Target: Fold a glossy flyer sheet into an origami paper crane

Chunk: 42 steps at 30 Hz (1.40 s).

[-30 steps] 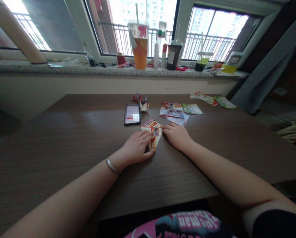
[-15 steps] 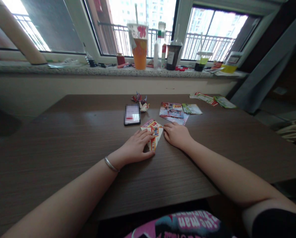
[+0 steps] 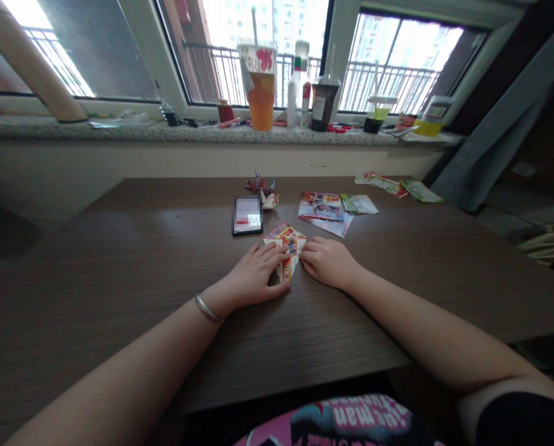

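Flat and with its fingers spread, the left hand [image 3: 256,274] lies over the left part of a folded, kite-shaped piece of paper [image 3: 292,246] printed in yellow, red and white, the thumb by its near tip; a silver-coloured bangle [image 3: 208,308] circles that wrist. The paper rests between the hands on a brown wood-grain table [image 3: 119,266], its narrow point towards the person. At its right edge sits the right hand [image 3: 330,263], fingers curled; whether they pinch the paper is unclear. Beyond the hands, from left to right, lie a black-framed phone [image 3: 248,215] with a blurred screen, a red-and-purple folded paper figure [image 3: 258,184] behind it, a small white folded paper figure [image 3: 270,201] just beside the phone, a colourful printed leaflet [image 3: 322,205] overlapping a paler sheet [image 3: 339,227], a few green-and-white paper slips [image 3: 360,204], and, near the far right corner, red-and-white paper strips [image 3: 387,186] next to a green printed slip [image 3: 421,191].
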Motion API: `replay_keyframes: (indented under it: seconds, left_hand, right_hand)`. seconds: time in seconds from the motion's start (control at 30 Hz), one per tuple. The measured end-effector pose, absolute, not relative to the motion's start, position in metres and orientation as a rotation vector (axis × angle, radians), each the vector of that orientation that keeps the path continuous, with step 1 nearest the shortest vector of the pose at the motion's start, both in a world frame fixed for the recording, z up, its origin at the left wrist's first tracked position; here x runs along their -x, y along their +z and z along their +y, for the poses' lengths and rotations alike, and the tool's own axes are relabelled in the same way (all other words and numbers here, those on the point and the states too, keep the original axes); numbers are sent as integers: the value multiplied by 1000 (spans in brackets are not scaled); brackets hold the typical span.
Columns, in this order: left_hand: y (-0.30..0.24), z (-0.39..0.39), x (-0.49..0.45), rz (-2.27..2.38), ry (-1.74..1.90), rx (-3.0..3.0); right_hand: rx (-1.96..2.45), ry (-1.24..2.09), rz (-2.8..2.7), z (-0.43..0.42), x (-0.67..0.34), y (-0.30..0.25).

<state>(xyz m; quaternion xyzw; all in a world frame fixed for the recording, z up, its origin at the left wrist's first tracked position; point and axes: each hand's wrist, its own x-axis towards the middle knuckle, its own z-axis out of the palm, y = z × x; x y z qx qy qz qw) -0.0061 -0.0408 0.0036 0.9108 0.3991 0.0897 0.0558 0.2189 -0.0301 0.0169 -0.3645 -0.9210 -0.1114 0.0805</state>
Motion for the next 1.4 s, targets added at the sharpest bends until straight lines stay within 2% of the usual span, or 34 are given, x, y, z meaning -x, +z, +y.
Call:
replay_keyframes:
  seconds: [0.53,1.17,1.4]
  left_hand:
    - [4,-42,6,1218,306,-2748]
    - [12,-47,-2,890,601,-2637]
    - [16,-49,-5,1188,807,-2802]
  right_hand:
    - [554,21,-2739,-39,-216,15]
    - [698,-387,-2593,-23,-222,6]
    - [828,-362,-2445,-36,-215,15]
